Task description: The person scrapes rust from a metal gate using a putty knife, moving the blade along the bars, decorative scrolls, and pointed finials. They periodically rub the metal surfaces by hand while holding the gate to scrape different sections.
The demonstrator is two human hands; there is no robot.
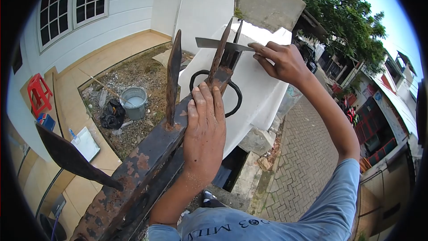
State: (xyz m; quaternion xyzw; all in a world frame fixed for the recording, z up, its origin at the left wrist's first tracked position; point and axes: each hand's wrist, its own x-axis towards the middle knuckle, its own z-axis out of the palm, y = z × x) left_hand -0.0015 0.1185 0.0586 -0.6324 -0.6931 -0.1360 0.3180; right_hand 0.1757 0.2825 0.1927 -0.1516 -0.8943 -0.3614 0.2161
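Observation:
Dark, rusty metal beam [142, 160] with flaking paint runs from the lower left up to the middle, the top rail of a fence or gate. Pointed metal spikes [174, 76] stand up from it. My left hand [206, 129] lies flat over the rail, its fingers stretched toward the far end. My right hand [278, 60] pinches one end of a thin flat grey plate [211, 43], like a scraper blade, which lies across the far spikes, at or just behind them. Below it, a black metal ring [238, 100] shows at the rail.
A white wall [263, 89] stands beyond the rail, beside a paved lane [298, 160]. To the left, a grey bucket [133, 102] with a stick sits on the soil next to a black plastic bag [113, 115]. A red stool [39, 93] and a white tray [87, 144] rest on the tiles.

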